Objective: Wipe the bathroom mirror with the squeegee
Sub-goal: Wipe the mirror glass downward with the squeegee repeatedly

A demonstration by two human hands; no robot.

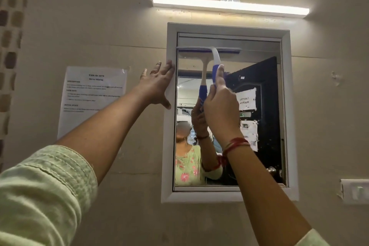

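Note:
The mirror (259, 126) hangs on the wall in a white frame (168, 146). A white and blue squeegee (215, 56) lies with its blade flat against the glass near the top, spanning the left and middle part. My right hand (220, 106) is shut on the squeegee's blue handle below the blade. My left hand (159, 84) is open, its fingers spread, and presses flat on the frame's left side at about blade height. The glass reflects the person, both arms and a dark door.
A lit tube light (229, 6) is mounted above the mirror. A printed paper sheet (91, 98) is taped to the wall left of the mirror. A white switch plate (355, 191) sits at the lower right. Mosaic tiles (10, 36) run down the far left edge.

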